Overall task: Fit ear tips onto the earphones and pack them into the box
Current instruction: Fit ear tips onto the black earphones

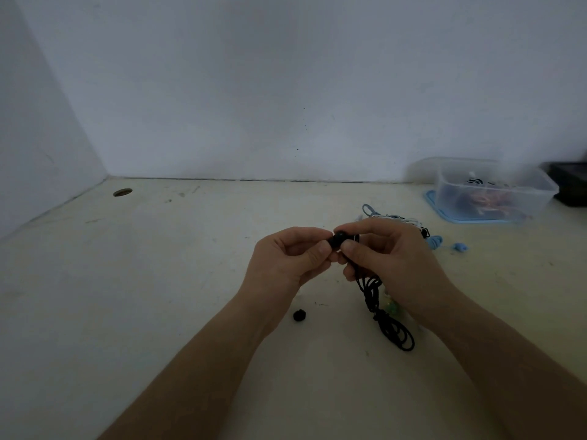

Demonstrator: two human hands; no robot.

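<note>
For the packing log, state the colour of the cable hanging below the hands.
Black; the cable shows best in the head view.

Black earphone [338,241] aloft, looped cable [389,322] beneath it, loose black ear tip [299,315] near the cable, clear box [495,193] well apart

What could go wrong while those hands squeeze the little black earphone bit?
The black earbud is pinched only by the fingertips of the left hand and right hand, so it might slip and pop away. The spare ear tip lies loose on the table close to the left forearm; a nudge could roll it away. The black cable hangs in loops and may tangle.
</note>
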